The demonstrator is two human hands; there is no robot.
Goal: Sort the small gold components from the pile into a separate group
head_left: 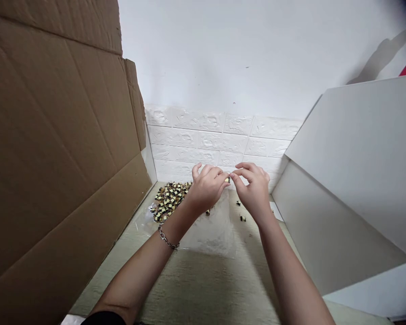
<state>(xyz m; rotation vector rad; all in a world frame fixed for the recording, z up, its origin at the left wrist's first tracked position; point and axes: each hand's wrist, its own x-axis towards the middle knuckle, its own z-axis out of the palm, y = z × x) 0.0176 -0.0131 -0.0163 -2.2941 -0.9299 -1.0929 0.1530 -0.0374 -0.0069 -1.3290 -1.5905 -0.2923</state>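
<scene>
Well to the left of the left hand (206,189), a brown cardboard sheet (54,158) leans inward, and just beside that hand a pile of matching blocks (169,201) lies heaped on a clear plastic sheet (206,234). A chain bracelet (166,238) circles the left wrist. The left hand is curled, its thumb raised, and its fingertips meet those of the right hand (252,189) around one small cream-and-black block (227,179), raised above the plastic in a neat, light pinch. Which hand bears it more is hard to tell. Below the right hand lie loose blocks (242,218); farther right stands a white panel (352,153).
</scene>
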